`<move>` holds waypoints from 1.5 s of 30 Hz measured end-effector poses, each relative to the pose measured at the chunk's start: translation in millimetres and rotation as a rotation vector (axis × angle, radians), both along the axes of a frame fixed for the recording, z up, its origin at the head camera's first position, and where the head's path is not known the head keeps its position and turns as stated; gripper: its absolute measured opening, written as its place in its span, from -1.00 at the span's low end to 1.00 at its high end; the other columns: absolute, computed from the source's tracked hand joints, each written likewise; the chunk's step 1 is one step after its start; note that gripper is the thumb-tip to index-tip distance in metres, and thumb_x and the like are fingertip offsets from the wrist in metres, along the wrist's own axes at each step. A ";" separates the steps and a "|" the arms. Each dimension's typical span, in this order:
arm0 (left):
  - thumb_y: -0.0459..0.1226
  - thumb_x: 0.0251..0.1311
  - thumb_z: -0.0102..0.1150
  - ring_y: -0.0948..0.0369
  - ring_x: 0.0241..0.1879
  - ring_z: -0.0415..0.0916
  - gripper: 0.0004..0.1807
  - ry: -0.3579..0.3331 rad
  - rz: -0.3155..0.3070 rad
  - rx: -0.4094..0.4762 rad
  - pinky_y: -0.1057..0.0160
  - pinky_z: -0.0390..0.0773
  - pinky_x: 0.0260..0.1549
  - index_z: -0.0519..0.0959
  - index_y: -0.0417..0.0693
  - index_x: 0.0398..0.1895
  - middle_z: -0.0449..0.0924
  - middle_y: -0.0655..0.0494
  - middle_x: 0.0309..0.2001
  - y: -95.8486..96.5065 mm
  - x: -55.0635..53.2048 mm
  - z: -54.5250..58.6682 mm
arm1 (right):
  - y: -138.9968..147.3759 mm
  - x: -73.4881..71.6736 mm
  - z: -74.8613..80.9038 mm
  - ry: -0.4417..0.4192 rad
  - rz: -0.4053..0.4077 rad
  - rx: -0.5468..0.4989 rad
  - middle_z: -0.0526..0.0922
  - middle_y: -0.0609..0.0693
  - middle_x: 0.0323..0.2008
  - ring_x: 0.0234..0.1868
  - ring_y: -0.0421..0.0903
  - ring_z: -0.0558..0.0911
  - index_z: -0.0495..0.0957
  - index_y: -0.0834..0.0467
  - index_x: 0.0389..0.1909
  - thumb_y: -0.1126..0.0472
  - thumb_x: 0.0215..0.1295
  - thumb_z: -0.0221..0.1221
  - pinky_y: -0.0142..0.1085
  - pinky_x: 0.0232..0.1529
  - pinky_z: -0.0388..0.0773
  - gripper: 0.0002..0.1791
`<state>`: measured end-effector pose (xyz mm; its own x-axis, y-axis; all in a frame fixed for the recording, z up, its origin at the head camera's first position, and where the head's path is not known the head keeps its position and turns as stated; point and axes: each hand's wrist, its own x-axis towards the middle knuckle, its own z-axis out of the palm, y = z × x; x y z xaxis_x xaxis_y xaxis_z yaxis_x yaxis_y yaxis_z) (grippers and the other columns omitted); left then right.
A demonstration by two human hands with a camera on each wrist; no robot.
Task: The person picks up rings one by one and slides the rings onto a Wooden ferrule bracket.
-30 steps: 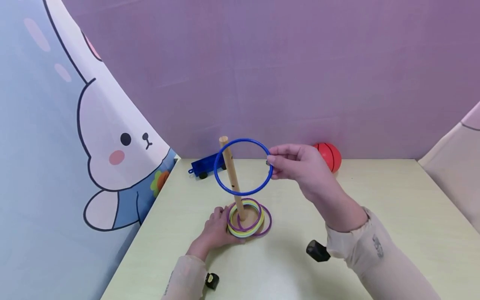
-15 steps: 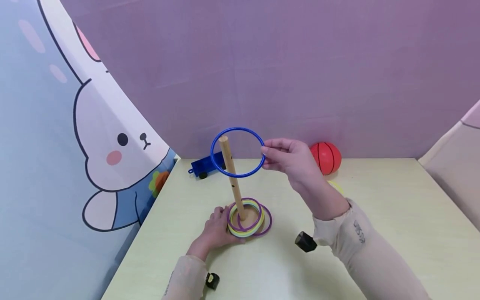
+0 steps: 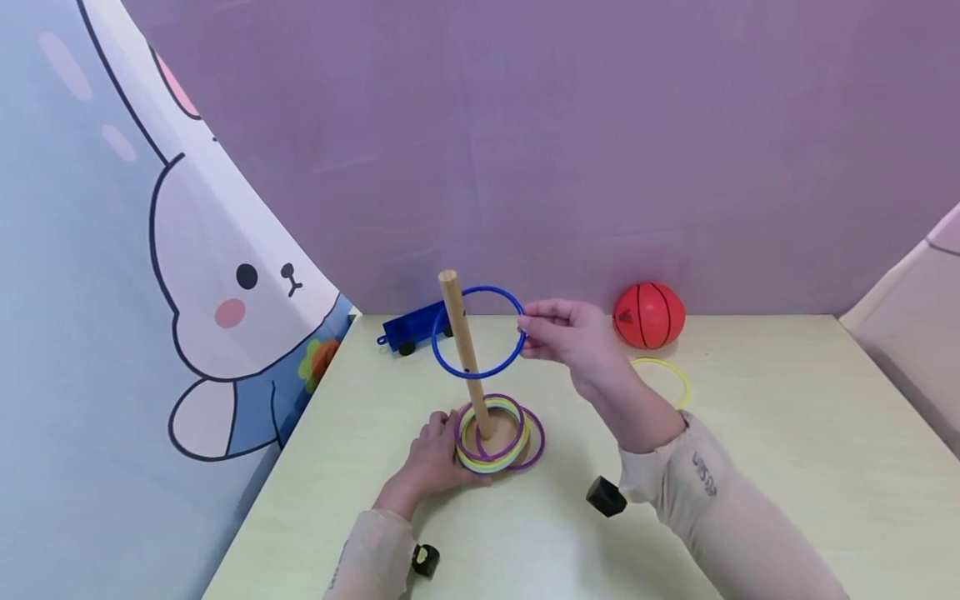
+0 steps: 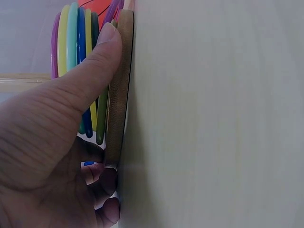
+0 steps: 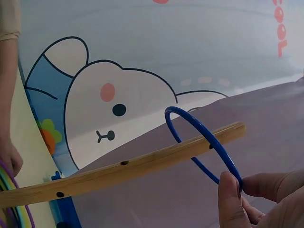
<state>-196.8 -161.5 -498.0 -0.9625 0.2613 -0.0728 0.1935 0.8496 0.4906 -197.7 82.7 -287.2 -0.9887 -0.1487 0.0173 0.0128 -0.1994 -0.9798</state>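
A wooden post (image 3: 458, 325) stands upright on a round wooden base (image 4: 121, 90). My left hand (image 3: 435, 462) grips the base's edge, thumb on the near side and fingers curled round it. Several coloured rings (image 4: 72, 40) lie stacked round the foot of the post, purple on top. Another purple ring (image 3: 543, 442) leans out to the right of the stack. Between thumb and fingertips, my right hand (image 3: 585, 337) pinches a blue ring (image 5: 227, 159) by its right side. That ring encircles the post below its top, tilted and well above the stack.
Behind the post is a blue toy wagon (image 3: 408, 332). A red ball (image 3: 649, 317) with black lines sits at the table's back edge, and a yellow ring (image 3: 686, 387) lies near it, partly hidden by the right arm. A purple cloth (image 3: 570, 167) hangs behind the table.
My right hand moved left and up with the blue ring, then lowered it over the post's top. The yellow ring came into view from behind the arm. My left hand stayed still.
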 end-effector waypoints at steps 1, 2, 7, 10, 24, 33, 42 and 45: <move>0.36 -0.41 0.48 -0.06 0.22 0.19 0.40 0.002 0.002 -0.003 -0.13 0.31 0.12 0.03 0.05 0.54 0.14 -0.11 0.28 -0.1 0.1 0.1 | 0.4 -0.3 -6.0 -0.002 0.003 0.005 0.67 0.02 -0.40 -0.48 -0.16 0.66 0.46 0.50 0.04 0.43 0.29 0.20 -0.28 -0.29 0.65 -0.66; 0.35 -0.42 0.49 -0.07 0.22 0.19 0.40 0.007 0.000 -0.003 -0.13 0.31 0.12 0.03 0.06 0.55 0.14 -0.12 0.28 -0.1 0.2 0.4 | 0.8 -0.8 -12.7 -0.003 0.008 0.010 0.67 0.01 -0.41 -0.49 -0.16 0.66 0.45 0.52 0.04 0.44 0.29 0.19 -0.29 -0.29 0.65 -0.66; 0.34 -0.40 0.50 -0.05 0.18 0.20 0.39 0.015 -0.002 -0.013 -0.11 0.32 0.10 0.05 -0.02 0.53 0.16 -0.11 0.25 -0.3 -0.2 2.2 | 1.3 -3.8 -46.5 -0.017 0.028 0.041 0.65 -0.01 -0.43 -0.51 -0.19 0.65 0.42 0.57 0.03 0.49 0.30 0.14 -0.32 -0.34 0.65 -0.68; 0.34 -0.40 0.49 -0.03 0.14 0.22 0.37 0.014 -0.004 -0.014 -0.08 0.34 0.08 0.07 -0.01 0.52 0.18 -0.08 0.22 0.0 -0.6 2.8 | 1.2 -5.1 -66.1 -0.046 0.022 0.074 0.64 0.01 -0.43 -0.51 -0.19 0.65 0.44 0.57 0.00 0.49 0.30 0.14 -0.33 -0.35 0.64 -0.70; 0.32 -0.41 0.51 -0.06 0.18 0.21 0.40 0.000 -0.003 0.004 -0.11 0.32 0.10 0.06 -0.10 0.52 0.18 -0.12 0.24 -0.2 1.0 3.9 | -3.1 -5.4 -142.8 -0.163 -0.014 0.186 0.65 0.27 -0.32 -0.52 -0.14 0.63 0.49 0.55 -0.06 0.47 0.28 0.16 -0.16 -0.30 0.66 -0.74; 0.32 -0.41 0.51 -0.06 0.20 0.20 0.39 0.001 0.002 0.016 -0.13 0.31 0.11 0.06 -0.05 0.53 0.17 -0.13 0.25 -1.7 0.9 1.9 | 4.4 -6.4 -157.0 -0.099 -0.034 0.308 0.64 0.35 -0.29 -0.42 0.05 0.68 0.54 0.52 -0.13 0.46 0.26 0.18 -0.05 -0.25 0.65 -0.79; 0.33 -0.40 0.50 -0.06 0.22 0.19 0.40 -0.013 0.010 0.018 -0.14 0.31 0.12 0.05 -0.06 0.53 0.16 -0.13 0.26 -1.4 0.5 0.7 | 44.3 -4.7 -163.1 -0.084 -0.093 0.404 0.63 0.33 -0.24 -0.39 0.06 0.68 0.53 0.52 -0.07 0.41 0.30 0.18 -0.19 -0.31 0.66 -0.74; 0.33 -0.39 0.49 -0.06 0.22 0.19 0.40 -0.013 0.009 0.013 -0.15 0.31 0.12 0.05 -0.07 0.53 0.16 -0.13 0.26 -1.5 0.3 0.2 | 62.5 -4.5 -166.4 -0.082 -0.118 0.432 0.63 0.35 -0.22 -0.38 0.04 0.68 0.53 0.52 -0.07 0.39 0.31 0.17 -0.21 -0.30 0.66 -0.73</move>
